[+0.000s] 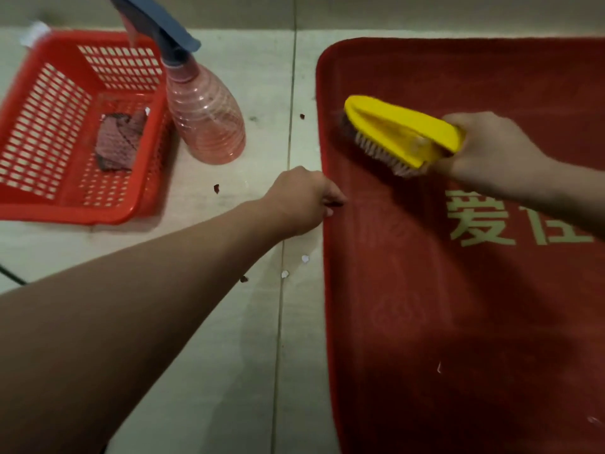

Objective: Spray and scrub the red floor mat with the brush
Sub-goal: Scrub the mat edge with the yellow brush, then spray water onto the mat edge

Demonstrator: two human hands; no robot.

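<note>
Where the red floor mat (pixel 458 306) lies flat on the tiled floor (pixel 229 355), filling the right half of the view, the right hand (pixel 487 152) grips the yellow brush (pixel 402 129) by its right end, fingers wrapped round the handle. The brush is tilted, and its pale bristles (pixel 386 157) meet the far left part of the mat, just inside the border. The left hand (pixel 304 198) reaches in from the near left to the mat's left edge, with its fingers curled down onto the border. Whether they pinch the edge or only press on it cannot be told. Pale characters (pixel 481 217) are printed on the mat, near the right wrist. The spray bottle (pixel 206 116), pink with a blue-grey trigger head, stands upright on the floor left of the mat and apart from it, just beside the red basket (pixel 39 126). The basket holds a folded dark cloth (pixel 119 142). Small scraps (pixel 284 274) lie on the floor between the left arm and the mat.
</note>
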